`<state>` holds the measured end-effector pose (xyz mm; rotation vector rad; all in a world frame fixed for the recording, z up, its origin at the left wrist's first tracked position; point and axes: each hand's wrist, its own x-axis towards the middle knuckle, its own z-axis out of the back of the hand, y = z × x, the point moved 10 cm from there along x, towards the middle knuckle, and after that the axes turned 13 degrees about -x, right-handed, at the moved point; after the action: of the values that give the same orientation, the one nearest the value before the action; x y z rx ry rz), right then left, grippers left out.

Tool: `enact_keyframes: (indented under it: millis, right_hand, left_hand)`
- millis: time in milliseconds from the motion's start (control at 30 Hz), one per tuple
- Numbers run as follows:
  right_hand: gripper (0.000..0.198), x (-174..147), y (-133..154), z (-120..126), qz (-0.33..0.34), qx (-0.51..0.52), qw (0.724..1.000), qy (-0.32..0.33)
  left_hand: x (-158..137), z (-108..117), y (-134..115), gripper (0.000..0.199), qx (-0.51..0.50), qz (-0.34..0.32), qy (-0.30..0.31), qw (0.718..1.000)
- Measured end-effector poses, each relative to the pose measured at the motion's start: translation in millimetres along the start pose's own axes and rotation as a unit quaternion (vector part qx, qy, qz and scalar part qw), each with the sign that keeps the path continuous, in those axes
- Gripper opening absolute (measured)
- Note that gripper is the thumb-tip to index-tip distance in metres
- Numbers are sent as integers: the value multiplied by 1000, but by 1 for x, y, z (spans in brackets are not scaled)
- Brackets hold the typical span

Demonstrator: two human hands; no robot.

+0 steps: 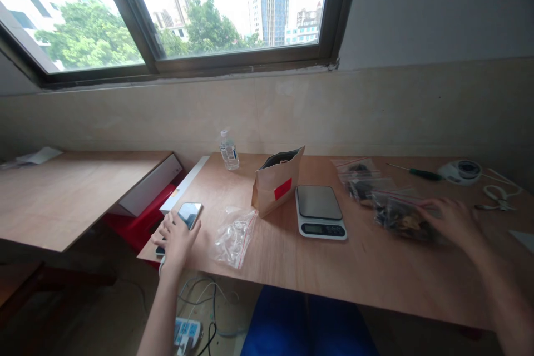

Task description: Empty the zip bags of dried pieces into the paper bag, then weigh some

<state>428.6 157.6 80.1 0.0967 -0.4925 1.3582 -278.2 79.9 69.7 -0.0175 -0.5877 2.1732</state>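
My left hand (177, 236) lies with its fingers spread over a phone (189, 212) near the table's left edge. Out to the right, my right hand (448, 221) has its fingers on the upper edge of a clear zip bag (400, 219) with dark and tan dried pieces inside; motion slightly blurs this hand. More zip bags (361, 178) with dark contents lie just behind that one. Between my hands are a clear plastic zip bag (234, 239), crumpled flat, an upright brown paper bag (277, 183) with an open top and red label, and a digital kitchen scale (320, 211) with a bare plate.
A water bottle (229, 151) stands by the wall. At the back right lie a screwdriver (425, 174), a white round camera-like device (460, 172) and its cable (498, 197). A power strip (186, 334) and cords are on the floor. Another table (83, 194) stands left, across a gap.
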Motion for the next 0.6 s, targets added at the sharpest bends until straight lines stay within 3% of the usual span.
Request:
enact_keyframes:
  millis: [67, 167, 267, 367, 433, 500, 600]
  right_hand:
    - [20, -9, -5, 16, -25, -5, 1000, 4]
    - [22, -30, 3, 60, -51, 35, 998, -10]
    - [29, -53, 34, 107, -37, 133, 990, -7]
    - [42, -74, 70, 144, -58, 226, 972, -3]
    - [40, -86, 103, 159, -38, 315, 948, 4]
    - [36, -97, 135, 172, -8, 386, 922, 0]
    - [26, -112, 177, 184, 47, 458, 887, 30]
  left_hand:
    - [-29, 6, -26, 63, -56, -26, -30, 998]
    - [-87, -2, -81, 39, -258, -109, 21, 960]
    - [-157, -20, -143, 25, -458, -161, 179, 856]
    - [-222, -32, -194, 22, -554, -151, 320, 754]
    - [-253, -32, -221, 23, -589, -148, 383, 696]
    - [-269, -32, -237, 24, -616, -135, 413, 657]
    - [-274, -33, -244, 28, -646, -116, 410, 633]
